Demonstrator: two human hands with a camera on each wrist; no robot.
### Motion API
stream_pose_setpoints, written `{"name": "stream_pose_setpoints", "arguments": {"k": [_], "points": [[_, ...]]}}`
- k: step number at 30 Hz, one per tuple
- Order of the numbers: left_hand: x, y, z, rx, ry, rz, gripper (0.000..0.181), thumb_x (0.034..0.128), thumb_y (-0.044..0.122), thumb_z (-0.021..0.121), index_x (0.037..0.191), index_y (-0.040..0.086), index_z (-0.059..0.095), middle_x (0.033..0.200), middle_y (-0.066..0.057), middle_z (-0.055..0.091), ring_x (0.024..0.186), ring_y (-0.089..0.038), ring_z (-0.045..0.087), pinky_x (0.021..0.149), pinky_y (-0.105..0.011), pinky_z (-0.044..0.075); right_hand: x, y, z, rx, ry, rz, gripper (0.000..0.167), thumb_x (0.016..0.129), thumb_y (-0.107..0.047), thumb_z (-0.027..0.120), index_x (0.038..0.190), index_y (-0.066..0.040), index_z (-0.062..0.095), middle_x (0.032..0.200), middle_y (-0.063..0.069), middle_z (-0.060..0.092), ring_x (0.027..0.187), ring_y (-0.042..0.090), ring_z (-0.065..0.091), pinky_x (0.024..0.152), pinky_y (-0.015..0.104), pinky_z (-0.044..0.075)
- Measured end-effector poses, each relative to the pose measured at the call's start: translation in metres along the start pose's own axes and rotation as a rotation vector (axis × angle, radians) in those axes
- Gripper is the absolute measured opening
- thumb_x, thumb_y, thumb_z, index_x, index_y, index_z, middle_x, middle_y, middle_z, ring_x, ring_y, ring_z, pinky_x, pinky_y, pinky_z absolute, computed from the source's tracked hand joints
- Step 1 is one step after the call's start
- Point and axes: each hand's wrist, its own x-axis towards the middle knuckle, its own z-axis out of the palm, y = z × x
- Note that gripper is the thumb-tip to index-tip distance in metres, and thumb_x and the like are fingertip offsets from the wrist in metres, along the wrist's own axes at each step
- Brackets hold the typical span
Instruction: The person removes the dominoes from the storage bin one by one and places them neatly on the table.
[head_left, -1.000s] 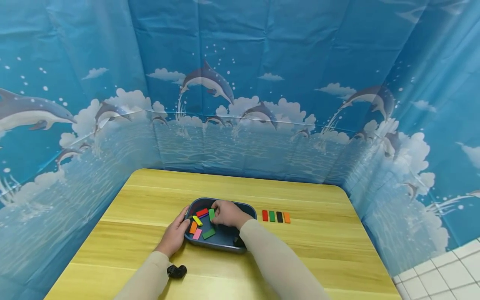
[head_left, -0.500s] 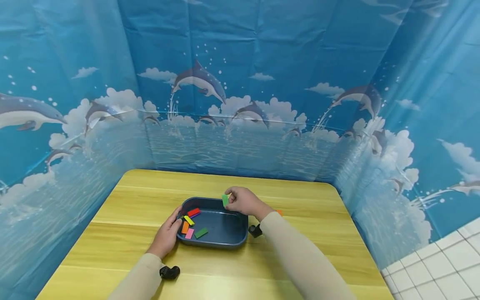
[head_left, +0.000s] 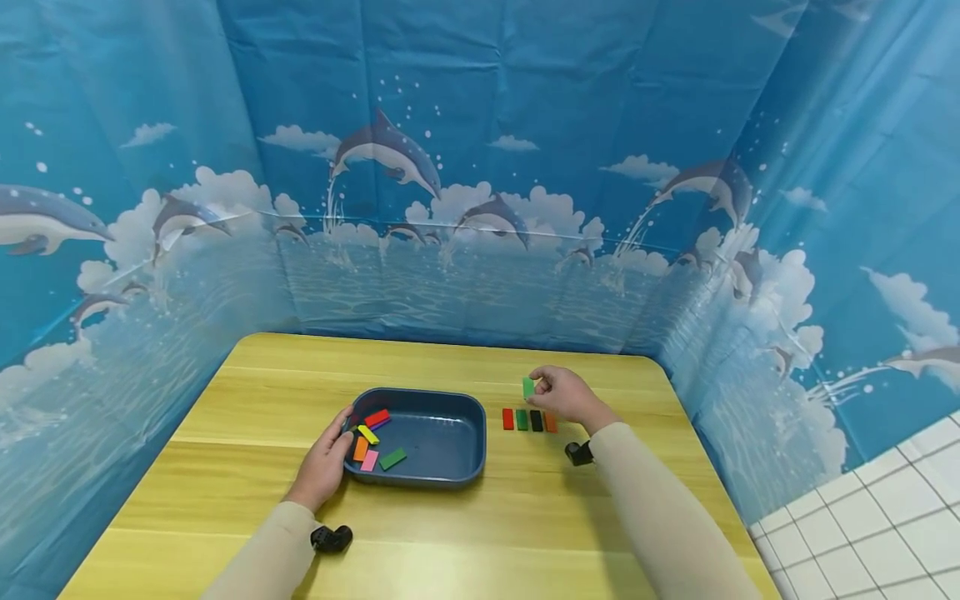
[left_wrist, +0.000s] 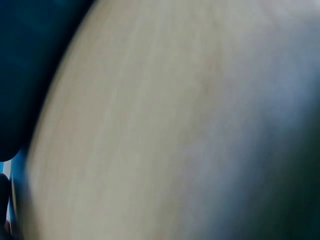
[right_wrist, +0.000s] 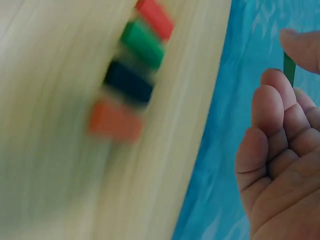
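In the head view, my right hand (head_left: 566,393) pinches a light green domino-like block (head_left: 528,387) above the table, just behind a row of blocks. The block shows edge-on as a green sliver (right_wrist: 289,69) between thumb and fingers in the right wrist view. That row holds a red block (head_left: 507,419), a green block (head_left: 521,419), a black block (head_left: 536,420) and an orange block (head_left: 551,422). My left hand (head_left: 322,463) grips the left wall of a dark blue tray (head_left: 450,481), thumb at the rim. The left wrist view is mostly blurred.
Inside the tray's left part lie several blocks, among them a red block (head_left: 377,418), a yellow block (head_left: 368,434), a pink block (head_left: 370,461) and a dark green block (head_left: 392,458). A dolphin-print curtain (head_left: 465,283) stands behind the wooden table (head_left: 420,542).
My right hand has lifted the light green block out of the tray and carried it right, to just behind the row. The left hand has stayed on the tray.
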Motion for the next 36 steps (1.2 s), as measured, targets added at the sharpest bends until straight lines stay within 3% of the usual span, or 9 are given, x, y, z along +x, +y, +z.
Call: {"name": "stream_pose_setpoints", "arguments": {"k": [7, 18, 23, 29, 36], "points": [[-0.002, 0.002, 0.000, 0.001, 0.006, -0.006, 0.053, 0.1155, 0.041, 0.032, 0.168, 0.038, 0.025, 0.177, -0.008, 0.021, 0.163, -0.038, 0.020, 0.131, -0.061, 0.017, -0.016, 0.044, -0.012, 0.016, 0.015, 0.084, 0.053, 0.097, -0.019, 0.074, 0.143, 0.002, 0.058, 0.096, 0.006, 0.066, 0.076, 0.018, 0.054, 0.072, 0.034, 0.048], [-0.002, 0.004, 0.001, -0.011, 0.013, -0.001, 0.054, 0.1159, 0.038, 0.033, 0.169, 0.033, 0.024, 0.176, -0.012, 0.021, 0.163, -0.039, 0.020, 0.131, -0.060, 0.017, -0.030, 0.084, -0.009, -0.036, -0.003, 0.161, 0.055, 0.094, -0.020, 0.076, 0.141, 0.004, 0.059, 0.102, 0.009, 0.067, 0.085, 0.020, 0.057, 0.072, 0.033, 0.050], [-0.001, 0.006, 0.002, -0.020, 0.010, -0.008, 0.054, 0.1162, 0.036, 0.034, 0.169, 0.033, 0.024, 0.175, -0.012, 0.024, 0.163, -0.038, 0.021, 0.132, -0.059, 0.017, -0.030, 0.094, 0.000, -0.042, 0.000, 0.181, 0.057, 0.093, -0.023, 0.078, 0.141, 0.002, 0.061, 0.103, 0.006, 0.067, 0.088, 0.020, 0.058, 0.079, 0.034, 0.051], [-0.002, 0.006, 0.002, -0.032, 0.001, -0.016, 0.054, 0.1163, 0.036, 0.034, 0.169, 0.034, 0.023, 0.175, -0.013, 0.025, 0.162, -0.038, 0.022, 0.132, -0.059, 0.017, -0.029, 0.099, 0.010, -0.043, 0.003, 0.174, 0.051, 0.095, -0.020, 0.077, 0.139, 0.002, 0.061, 0.092, 0.006, 0.063, 0.079, 0.020, 0.055, 0.071, 0.033, 0.047], [-0.002, 0.006, 0.001, -0.026, 0.004, -0.024, 0.053, 0.1160, 0.039, 0.034, 0.168, 0.036, 0.023, 0.175, -0.013, 0.025, 0.162, -0.039, 0.023, 0.131, -0.060, 0.018, -0.029, 0.097, 0.013, -0.070, 0.003, 0.160, 0.052, 0.097, -0.019, 0.074, 0.143, 0.001, 0.060, 0.092, 0.006, 0.062, 0.077, 0.020, 0.053, 0.070, 0.034, 0.045]]}}
